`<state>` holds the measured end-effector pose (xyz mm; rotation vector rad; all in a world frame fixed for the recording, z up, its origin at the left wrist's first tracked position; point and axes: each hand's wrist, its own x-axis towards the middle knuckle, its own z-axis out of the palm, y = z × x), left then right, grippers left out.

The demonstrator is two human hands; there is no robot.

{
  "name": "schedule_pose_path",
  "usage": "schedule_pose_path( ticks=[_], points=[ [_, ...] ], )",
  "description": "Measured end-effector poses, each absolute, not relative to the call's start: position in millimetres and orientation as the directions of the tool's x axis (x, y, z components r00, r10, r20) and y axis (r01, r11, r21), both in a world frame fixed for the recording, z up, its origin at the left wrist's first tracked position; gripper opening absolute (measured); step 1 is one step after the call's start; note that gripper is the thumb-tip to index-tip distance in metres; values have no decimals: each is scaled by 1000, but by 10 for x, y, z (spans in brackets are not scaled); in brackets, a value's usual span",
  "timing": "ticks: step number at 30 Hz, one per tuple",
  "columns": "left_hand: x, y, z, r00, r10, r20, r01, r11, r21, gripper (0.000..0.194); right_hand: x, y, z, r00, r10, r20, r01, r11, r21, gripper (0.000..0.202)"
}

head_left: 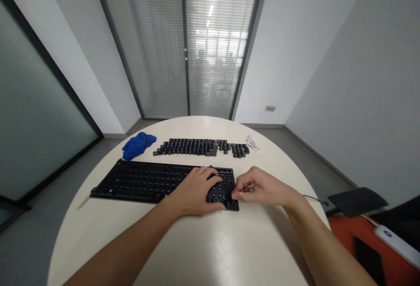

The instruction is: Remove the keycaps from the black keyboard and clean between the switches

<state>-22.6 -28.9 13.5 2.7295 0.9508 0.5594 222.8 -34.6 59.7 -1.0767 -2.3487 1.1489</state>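
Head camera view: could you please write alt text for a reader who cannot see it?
A person's left hand rests on a largely stripped black keyboard while the right hand pinches at its right end. Behind it, loose keycaps lie in rows between a blue cloth and a crumpled white item on a pale, rounded table.

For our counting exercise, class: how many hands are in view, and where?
2: the left hand lies over the right part of the keyboard; the right hand is at its right edge. Any beyond the blinds can't be made out.
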Motion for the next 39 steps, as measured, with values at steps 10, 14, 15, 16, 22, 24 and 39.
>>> schedule_pose_path(
  ticks=[10, 14, 15, 16, 22, 24, 39],
  points=[
    [-236, -277, 145, 727, 624, 287, 548, -779, 304, 63, 2241, -311, 586, -632, 774, -39, 523, 388, -759, 25],
    [-235, -277, 135, 726, 621, 294, 542, -781, 311, 63, 2245, -299, 587, -659, 747, -80, 552, 409, -727, 31],
    [-235, -277, 133, 726, 621, 295, 540, -781, 314, 63, 2244, -302, 592, -660, 746, -88, 574, 425, -701, 33],
    [-235, -277, 131, 726, 620, 296, 539, -781, 316, 63, 2239, -308, 599, -654, 751, -95, 602, 440, -667, 35],
    [-234, -274, 134, 726, 622, 292, 544, -780, 308, 62, 2197, -377, 669, -598, 796, -94, 688, 450, -570, 43],
    [-235, -273, 135, 726, 622, 293, 544, -781, 307, 62, 2208, -379, 670, -603, 792, -91, 665, 437, -605, 41],
    [-230, -240, 157, 673, 665, 323, 502, -732, 461, 42, 2213, -175, 416, -480, 865, 147, 409, 368, -835, 41]
  ],
)
